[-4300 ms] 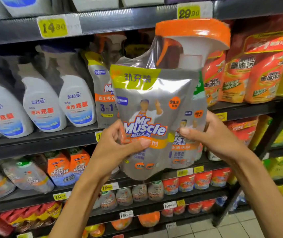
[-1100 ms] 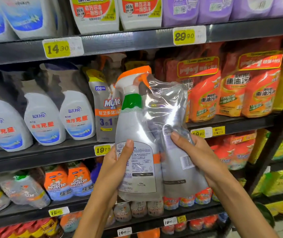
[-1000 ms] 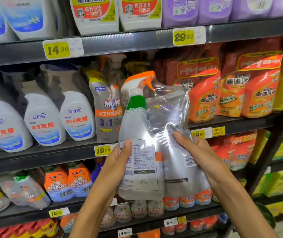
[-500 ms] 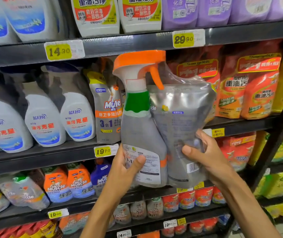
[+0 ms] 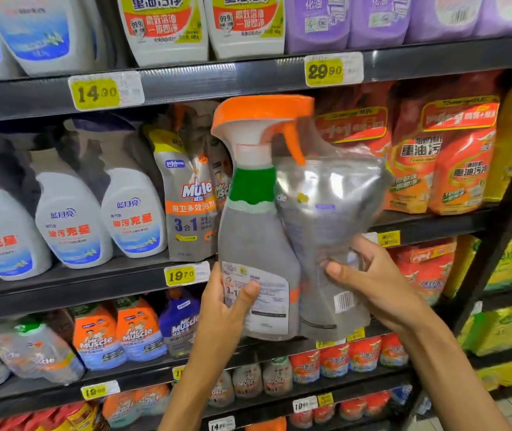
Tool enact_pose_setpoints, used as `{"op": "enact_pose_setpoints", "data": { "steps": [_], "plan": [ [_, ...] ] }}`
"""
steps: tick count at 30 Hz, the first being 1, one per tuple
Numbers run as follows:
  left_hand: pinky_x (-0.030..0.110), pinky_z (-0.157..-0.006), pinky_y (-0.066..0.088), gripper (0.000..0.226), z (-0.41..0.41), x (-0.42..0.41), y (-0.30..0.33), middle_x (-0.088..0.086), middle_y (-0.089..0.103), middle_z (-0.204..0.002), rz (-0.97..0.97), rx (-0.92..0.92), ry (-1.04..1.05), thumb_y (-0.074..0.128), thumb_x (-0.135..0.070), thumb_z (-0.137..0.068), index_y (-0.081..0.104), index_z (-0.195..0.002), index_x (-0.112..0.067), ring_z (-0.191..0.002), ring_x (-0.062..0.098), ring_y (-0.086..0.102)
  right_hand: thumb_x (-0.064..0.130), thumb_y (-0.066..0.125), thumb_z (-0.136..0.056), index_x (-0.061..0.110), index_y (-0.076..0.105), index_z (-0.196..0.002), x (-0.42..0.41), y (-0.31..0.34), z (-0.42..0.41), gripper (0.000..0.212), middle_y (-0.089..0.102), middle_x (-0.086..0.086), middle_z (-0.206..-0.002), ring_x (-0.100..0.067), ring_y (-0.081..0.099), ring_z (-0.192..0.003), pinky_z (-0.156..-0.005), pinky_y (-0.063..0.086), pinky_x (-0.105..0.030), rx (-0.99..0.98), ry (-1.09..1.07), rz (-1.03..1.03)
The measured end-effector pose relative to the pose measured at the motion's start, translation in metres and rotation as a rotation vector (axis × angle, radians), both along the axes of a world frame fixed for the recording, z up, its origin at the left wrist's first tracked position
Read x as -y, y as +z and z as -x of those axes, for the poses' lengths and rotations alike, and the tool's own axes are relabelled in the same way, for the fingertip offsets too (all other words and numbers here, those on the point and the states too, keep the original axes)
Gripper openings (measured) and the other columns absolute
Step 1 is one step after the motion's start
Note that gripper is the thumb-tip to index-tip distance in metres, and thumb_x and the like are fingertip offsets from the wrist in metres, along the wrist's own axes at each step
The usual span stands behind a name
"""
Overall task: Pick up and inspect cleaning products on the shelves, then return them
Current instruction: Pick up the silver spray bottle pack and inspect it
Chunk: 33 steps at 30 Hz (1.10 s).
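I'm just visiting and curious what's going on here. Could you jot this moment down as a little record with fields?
place: shop shelves of cleaning products
held item: spray bottle bundled with a silver refill pouch
side facing camera: back label and barcode
left hand: grips the bottle's lower part
right hand: grips the pouch
nearest price tag: 19.70

Dark shelves carry spray bottles and pouches.

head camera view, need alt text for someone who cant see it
Two hands hold up a grey spray bottle with an orange trigger, bundled with a silver refill pouch, back labels facing the camera: left hand on the bottle, right hand on the pouch. Behind stand store shelves of cleaning products with yellow price tags.
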<state>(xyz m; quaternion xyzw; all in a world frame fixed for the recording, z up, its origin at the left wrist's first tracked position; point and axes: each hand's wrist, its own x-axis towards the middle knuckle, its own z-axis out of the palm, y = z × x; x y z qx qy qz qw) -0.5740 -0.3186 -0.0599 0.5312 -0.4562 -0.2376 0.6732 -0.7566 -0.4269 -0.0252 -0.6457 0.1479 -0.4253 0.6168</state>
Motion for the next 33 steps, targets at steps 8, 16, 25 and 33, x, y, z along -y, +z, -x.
{"op": "enact_pose_setpoints", "data": {
  "steps": [8,16,25,33],
  "plan": [
    [0.028,-0.068,0.058,0.056,0.006,0.003,0.002,0.000,0.075,-0.100,-0.266,-0.364,-0.101,0.049,-0.069,-0.067,0.071,-0.100,-0.029,-0.092,0.016,0.071,0.069,0.062,-0.073,0.025,0.068,-0.118,-0.001,0.014,0.001,0.063,0.072,-0.007,-0.111,-0.019,0.069,-0.103,-0.077,0.055,-0.023,-0.076,0.171,-0.140],
    [0.014,-0.040,0.032,0.027,0.038,-0.001,-0.005,0.010,0.049,-0.069,-0.354,-0.973,-0.525,0.046,-0.023,-0.080,0.056,-0.091,-0.001,-0.053,0.016,0.046,0.044,0.053,-0.078,0.006,0.063,-0.116,0.022,-0.010,-0.051,0.055,0.071,-0.012,-0.111,-0.019,0.066,-0.107,-0.097,0.050,-0.030,0.009,0.048,-0.462],
    [0.030,-0.062,0.057,0.050,0.021,-0.012,0.000,0.009,0.074,-0.083,-0.311,-0.724,-0.555,0.088,-0.039,-0.048,0.077,-0.084,-0.007,-0.075,0.021,0.072,0.029,0.052,-0.087,0.009,0.072,-0.102,0.029,-0.019,-0.058,0.032,0.076,-0.004,-0.092,-0.012,0.073,-0.082,-0.069,0.059,-0.025,0.368,-0.027,-0.465],
    [0.027,-0.083,0.054,0.043,-0.009,0.006,0.052,0.010,0.066,-0.121,-0.314,0.001,-0.214,0.063,-0.031,-0.085,0.059,-0.123,-0.012,-0.115,0.025,0.061,0.031,0.072,-0.074,0.020,0.064,-0.108,0.045,0.012,-0.036,0.037,0.074,-0.002,-0.105,-0.020,0.070,-0.094,-0.080,0.057,-0.033,0.246,-0.232,-0.050]
  ]
}}
